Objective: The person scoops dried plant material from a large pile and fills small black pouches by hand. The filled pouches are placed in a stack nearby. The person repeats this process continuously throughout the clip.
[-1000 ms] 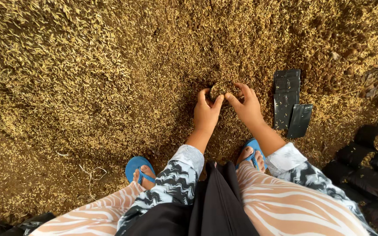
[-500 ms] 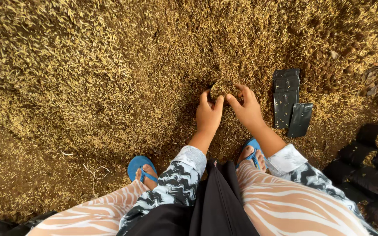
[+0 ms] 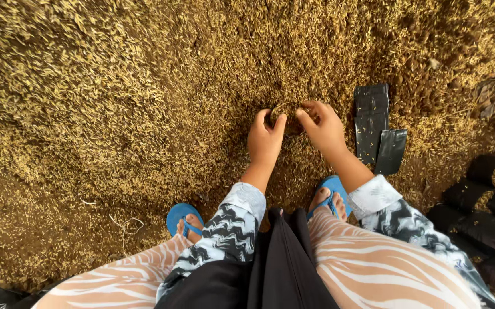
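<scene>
Head view: squatting over a heap of husks [image 3: 144, 97]. Left hand [image 3: 265, 139] and right hand [image 3: 323, 127] curling inward, fingers cupping a small clump of husks [image 3: 291, 114] between them, on the heap just ahead of the blue sandals [image 3: 183, 218]. Advisable: keeping palms close, scooping deep. Flat black bags [image 3: 373, 123] lying just right.

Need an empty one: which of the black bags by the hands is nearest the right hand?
The long flat black bag just right of the right hand; the shorter flat bag lies farther right, and the filled bags sit at the frame edge.
</scene>
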